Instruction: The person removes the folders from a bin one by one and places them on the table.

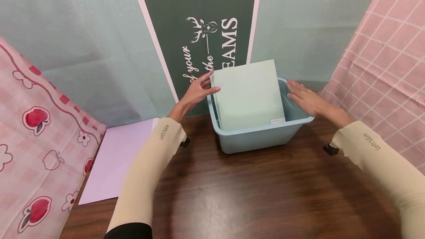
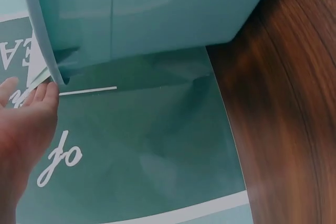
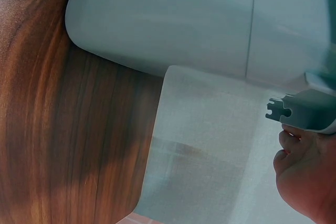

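Observation:
A pale green folder point(image 1: 247, 95) with a small white label stands tilted in a blue plastic bin point(image 1: 254, 143), its upper part above the rim. A second edge shows behind it at the left. My left hand point(image 1: 198, 90) holds the folder's upper left edge, thumb in front and fingers at the back. In the left wrist view the hand point(image 2: 29, 129) is beside the bin's rim, around the folder's edge. My right hand point(image 1: 304, 98) lies with straight fingers at the bin's right rim. Only part of that hand point(image 3: 307, 171) shows in the right wrist view, below the rim.
On the brown wooden table point(image 1: 232, 194), a lilac folder or sheet point(image 1: 116, 158) lies flat at the left, partly under my left forearm. A grey-green printed cloth point(image 1: 299, 21) hangs behind the bin. Pink checked cloth point(image 1: 395, 58) stands at the right, apple-patterned cloth point(image 1: 36, 150) at the left.

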Demonstrator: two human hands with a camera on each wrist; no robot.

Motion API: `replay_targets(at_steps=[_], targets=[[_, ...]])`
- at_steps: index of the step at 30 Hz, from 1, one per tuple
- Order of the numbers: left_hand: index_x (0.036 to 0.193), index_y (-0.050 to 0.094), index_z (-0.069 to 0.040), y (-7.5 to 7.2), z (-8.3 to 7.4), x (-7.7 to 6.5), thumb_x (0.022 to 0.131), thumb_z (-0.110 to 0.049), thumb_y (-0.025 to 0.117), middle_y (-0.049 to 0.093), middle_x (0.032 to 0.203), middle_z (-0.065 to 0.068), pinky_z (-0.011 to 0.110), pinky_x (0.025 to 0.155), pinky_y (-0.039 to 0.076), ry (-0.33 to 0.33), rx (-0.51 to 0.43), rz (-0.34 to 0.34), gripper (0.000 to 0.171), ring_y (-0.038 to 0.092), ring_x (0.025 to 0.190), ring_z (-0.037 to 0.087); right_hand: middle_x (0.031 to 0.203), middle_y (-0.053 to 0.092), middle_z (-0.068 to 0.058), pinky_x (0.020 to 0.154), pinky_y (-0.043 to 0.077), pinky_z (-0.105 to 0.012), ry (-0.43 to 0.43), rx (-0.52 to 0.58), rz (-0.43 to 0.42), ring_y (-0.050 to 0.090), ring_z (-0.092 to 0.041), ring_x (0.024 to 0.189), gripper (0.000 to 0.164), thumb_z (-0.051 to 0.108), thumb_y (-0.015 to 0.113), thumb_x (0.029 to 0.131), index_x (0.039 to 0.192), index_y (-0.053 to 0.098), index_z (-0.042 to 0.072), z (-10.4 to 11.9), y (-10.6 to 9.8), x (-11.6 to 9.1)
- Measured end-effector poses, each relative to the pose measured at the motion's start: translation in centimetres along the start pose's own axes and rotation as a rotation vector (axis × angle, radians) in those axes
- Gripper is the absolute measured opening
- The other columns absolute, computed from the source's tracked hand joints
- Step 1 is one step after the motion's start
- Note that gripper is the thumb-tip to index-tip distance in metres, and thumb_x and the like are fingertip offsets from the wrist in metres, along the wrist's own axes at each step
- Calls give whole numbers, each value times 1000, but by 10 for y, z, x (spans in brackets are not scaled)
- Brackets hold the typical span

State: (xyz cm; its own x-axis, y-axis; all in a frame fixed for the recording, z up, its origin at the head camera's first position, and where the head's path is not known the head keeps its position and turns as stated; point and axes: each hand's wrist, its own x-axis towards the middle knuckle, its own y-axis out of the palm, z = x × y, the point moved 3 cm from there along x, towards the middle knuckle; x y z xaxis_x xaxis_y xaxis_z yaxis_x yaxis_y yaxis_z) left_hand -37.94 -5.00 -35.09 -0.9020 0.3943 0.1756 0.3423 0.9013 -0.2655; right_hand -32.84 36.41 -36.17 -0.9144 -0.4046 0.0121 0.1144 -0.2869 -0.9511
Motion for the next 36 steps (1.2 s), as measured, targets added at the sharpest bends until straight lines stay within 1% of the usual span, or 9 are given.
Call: replay_targets(at_steps=[7, 12, 18, 21, 23, 25, 28, 31, 36], targets=[[164, 43, -24, 10, -8, 4, 96, -17, 80, 44, 166, 3, 45, 119, 44, 27, -11, -8, 78, 51, 146, 26, 174, 2, -28, 130, 5, -61, -13, -4, -4, 3, -46, 162, 70, 39, 27, 117, 166, 9, -7, -1, 0, 0], [163, 44, -24, 19, -11, 6, 94, -17, 82, 40, 167, 4, 47, 115, 48, 25, 2, 24, 79, 57, 139, 31, 174, 1, -28, 131, 5, -60, -22, -2, -3, 3, -46, 162, 70, 38, 29, 117, 165, 10, -8, -2, 0, 0], [160, 50, -23, 26, -11, 11, 92, -14, 84, 41, 167, 3, 44, 111, 51, 39, 38, 70, 77, 65, 124, 29, 174, 1, -29, 130, 5, -60, -30, 0, 3, 2, -46, 162, 69, 37, 29, 117, 165, 10, -10, -1, -1, 1], [159, 51, -22, 30, -12, 13, 91, -11, 84, 42, 167, 2, 45, 113, 50, 53, 42, 96, 76, 60, 130, 25, 174, 1, -29, 131, 4, -59, -26, -2, 4, 1, -45, 162, 69, 37, 29, 117, 165, 10, -9, -1, -1, 1], [159, 52, -21, 31, -13, 14, 91, -10, 84, 41, 168, 1, 46, 117, 45, 57, 48, 119, 77, 51, 141, 21, 174, 0, -28, 131, 3, -58, -23, -5, 7, 1, -45, 162, 70, 37, 30, 117, 165, 9, -9, 0, -1, 1], [159, 51, -21, 34, -13, 16, 90, -8, 84, 41, 168, 0, 46, 122, 40, 47, 54, 149, 78, 40, 150, 17, 174, -1, -27, 131, 2, -58, -22, -6, 15, 0, -45, 162, 70, 38, 29, 117, 165, 9, -9, 1, -1, 1], [160, 51, -22, 36, -14, 18, 90, -6, 84, 41, 168, -1, 45, 126, 33, 20, 73, 186, 79, 33, 155, 15, 175, -3, -26, 131, 2, -58, -25, -5, 26, -1, -44, 162, 71, 39, 29, 117, 165, 8, -8, 2, -1, 1], [159, 52, -22, 37, -14, 20, 89, -4, 84, 43, 166, 0, 43, 126, 33, -2, 90, 197, 78, 36, 154, 15, 175, -4, -25, 131, 0, -57, -26, -2, 31, -2, -44, 162, 71, 39, 30, 117, 166, 7, -8, 3, -2, 1], [156, 56, -21, 38, -15, 21, 90, -2, 83, 47, 164, 1, 38, 125, 35, -14, 122, 172, 74, 39, 152, 15, 175, -6, -24, 131, -2, -57, -26, -8, 49, -4, -43, 162, 72, 39, 31, 117, 166, 5, -6, 4, -3, 1]])
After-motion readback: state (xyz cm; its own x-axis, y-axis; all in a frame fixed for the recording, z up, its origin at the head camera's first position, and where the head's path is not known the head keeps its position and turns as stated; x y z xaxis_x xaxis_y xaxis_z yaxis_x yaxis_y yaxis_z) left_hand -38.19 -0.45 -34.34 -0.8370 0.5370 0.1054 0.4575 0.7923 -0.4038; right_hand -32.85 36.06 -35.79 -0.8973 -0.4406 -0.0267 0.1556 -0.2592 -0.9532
